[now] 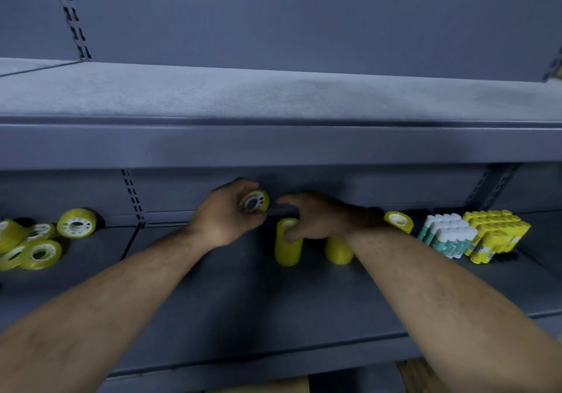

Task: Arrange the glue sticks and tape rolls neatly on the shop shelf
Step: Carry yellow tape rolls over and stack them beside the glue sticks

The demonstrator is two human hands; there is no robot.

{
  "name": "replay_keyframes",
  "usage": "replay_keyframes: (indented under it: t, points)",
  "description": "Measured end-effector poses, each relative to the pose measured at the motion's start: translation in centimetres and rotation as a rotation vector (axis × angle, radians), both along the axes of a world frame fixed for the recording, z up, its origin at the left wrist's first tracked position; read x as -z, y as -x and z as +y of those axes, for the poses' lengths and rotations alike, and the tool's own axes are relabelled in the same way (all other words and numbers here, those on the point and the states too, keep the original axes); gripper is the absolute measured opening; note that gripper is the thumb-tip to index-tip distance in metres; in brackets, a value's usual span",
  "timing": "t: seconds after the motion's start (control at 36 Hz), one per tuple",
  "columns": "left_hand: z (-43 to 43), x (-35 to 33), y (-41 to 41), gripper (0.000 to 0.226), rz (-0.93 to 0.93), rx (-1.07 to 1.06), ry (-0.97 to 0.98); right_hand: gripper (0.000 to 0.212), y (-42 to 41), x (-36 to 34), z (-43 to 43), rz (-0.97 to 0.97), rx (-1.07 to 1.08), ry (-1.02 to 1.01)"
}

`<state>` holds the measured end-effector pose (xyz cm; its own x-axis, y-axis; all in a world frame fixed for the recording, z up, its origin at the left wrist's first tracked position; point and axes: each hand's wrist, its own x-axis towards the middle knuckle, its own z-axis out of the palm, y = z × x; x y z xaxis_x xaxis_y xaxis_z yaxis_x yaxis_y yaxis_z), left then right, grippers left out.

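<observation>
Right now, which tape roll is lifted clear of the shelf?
The tape roll gripped in the left hand; all the other rolls sit on the shelf.

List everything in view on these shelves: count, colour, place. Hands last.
loose tape rolls: about five, yellow-green, heaped at the lower shelf's left end
tape stacks: two, yellow-green, upright mid-shelf, below the right hand
single tape roll: one, yellow-green, just right of the right wrist
white-capped glue sticks: one pack, teal and white, right side
yellow glue sticks: one pack, yellow, right of the white-capped pack
shelves: two, grey-blue, one above the other
left hand: holds one yellow-green held tape roll
right hand: over the left stack, thumb against it; grip unclear
</observation>
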<state>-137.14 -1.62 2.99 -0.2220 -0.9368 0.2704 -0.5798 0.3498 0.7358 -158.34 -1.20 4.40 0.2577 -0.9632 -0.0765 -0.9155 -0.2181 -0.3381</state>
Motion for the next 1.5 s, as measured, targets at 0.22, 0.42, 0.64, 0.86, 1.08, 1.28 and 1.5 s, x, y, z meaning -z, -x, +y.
replay_keyframes:
  t: [0.22, 0.42, 0.64, 0.86, 1.08, 1.28, 1.5]
  points:
    - [1.2, -2.1, 7.3, 0.056, -0.146, 0.200, 0.117, 0.050, 7.2, -2.5, 3.7, 0.157, 0.302, 0.119]
    - [1.2, -1.2, 14.1, 0.056, -0.458, 0.355, 0.104, 0.050, 11.2, -2.1, 7.3, 0.073, 0.485, 0.109]
    - [1.0, -0.2, 19.3, 0.054, -0.605, 0.459, 0.055, 0.053, 13.2, -1.2, 9.3, 0.027, 0.502, 0.101]
    - [-0.2, 0.8, 20.9, 0.043, -0.749, 0.453, 0.054, 0.053, 14.6, -0.7, 9.9, 0.025, 0.497, 0.102]
    - [-1.5, 0.1, 21.2, 0.051, -0.828, 0.479, -0.051, 0.048, 15.6, -0.2, 9.5, 0.015, 0.501, 0.105]
    - [-1.5, -0.2, 21.1, 0.049, -0.897, 0.498, -0.015, 0.050, 15.5, -0.1, 8.8, 0.002, 0.484, 0.106]
    - [-1.3, -0.4, 21.3, 0.051, -0.952, 0.531, 0.005, 0.045, 15.3, 0.2, 8.3, 0.000, 0.474, 0.093]
